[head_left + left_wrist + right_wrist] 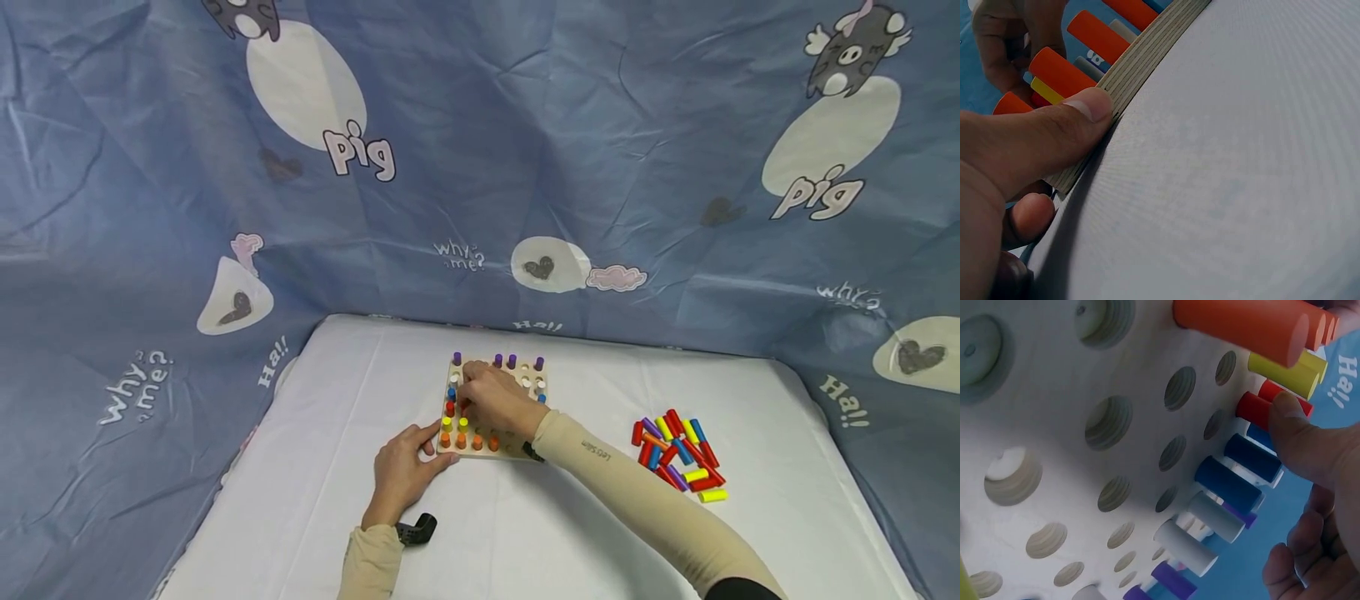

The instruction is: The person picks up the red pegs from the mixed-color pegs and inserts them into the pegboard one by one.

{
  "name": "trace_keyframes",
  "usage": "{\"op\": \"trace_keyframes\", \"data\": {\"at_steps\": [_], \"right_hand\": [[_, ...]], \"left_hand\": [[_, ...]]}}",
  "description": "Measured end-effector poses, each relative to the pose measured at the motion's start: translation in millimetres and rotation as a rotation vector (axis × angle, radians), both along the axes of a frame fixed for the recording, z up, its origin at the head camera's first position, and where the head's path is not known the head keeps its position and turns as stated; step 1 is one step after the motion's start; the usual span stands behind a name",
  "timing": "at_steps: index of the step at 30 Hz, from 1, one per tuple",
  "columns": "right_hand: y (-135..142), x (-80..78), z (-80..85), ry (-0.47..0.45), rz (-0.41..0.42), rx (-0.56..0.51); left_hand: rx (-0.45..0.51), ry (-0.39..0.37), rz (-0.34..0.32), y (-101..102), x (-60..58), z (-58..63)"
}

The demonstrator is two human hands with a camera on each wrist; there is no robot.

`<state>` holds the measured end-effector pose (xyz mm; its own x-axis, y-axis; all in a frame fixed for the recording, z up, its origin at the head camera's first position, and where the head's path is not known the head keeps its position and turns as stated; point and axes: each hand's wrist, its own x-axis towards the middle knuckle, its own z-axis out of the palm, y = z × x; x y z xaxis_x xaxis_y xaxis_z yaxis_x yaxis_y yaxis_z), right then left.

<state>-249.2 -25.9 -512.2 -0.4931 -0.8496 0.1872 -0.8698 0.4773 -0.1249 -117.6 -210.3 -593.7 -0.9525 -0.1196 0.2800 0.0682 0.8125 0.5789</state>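
Observation:
In the head view, a wooden pegboard point(491, 455) lies on the white table with coloured pegs standing in rows. My left hand point(401, 473) holds its near left corner, the thumb point(1088, 106) against the front edge. My right hand point(498, 402) reaches over the board. In the right wrist view its thumb presses a red peg point(1254, 411), standing in a hole beside another red peg; the index finger's contact is hidden. Yellow pegs point(1285, 374) and orange pegs point(1241, 325) stand on one side of it, blue pegs point(1229, 484) and white pegs point(1185, 547) on the other.
A loose pile of red, blue, yellow, purple and orange pegs point(678, 454) lies on the table to the right of the board. Purple pegs point(512, 361) stand along the board's far edge. A blue printed cloth point(480, 167) hangs behind the white table point(337, 375).

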Motion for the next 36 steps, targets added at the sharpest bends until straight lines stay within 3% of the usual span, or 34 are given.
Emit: {"op": "trace_keyframes", "data": {"at_steps": [20, 25, 36], "right_hand": [[2, 2.9, 2.5, 0.020, -0.017, 0.048], [6, 2.1, 7.5, 0.008, -0.010, 0.028], [31, 6.0, 27.9, 0.005, 0.026, -0.063]], "left_hand": [[-0.006, 0.029, -0.002, 1, 0.1, -1.5], [-0.016, 0.047, -0.004, 2, 0.0, -1.6], [-0.002, 0.013, -0.002, 2, -0.3, 1.0]]}}
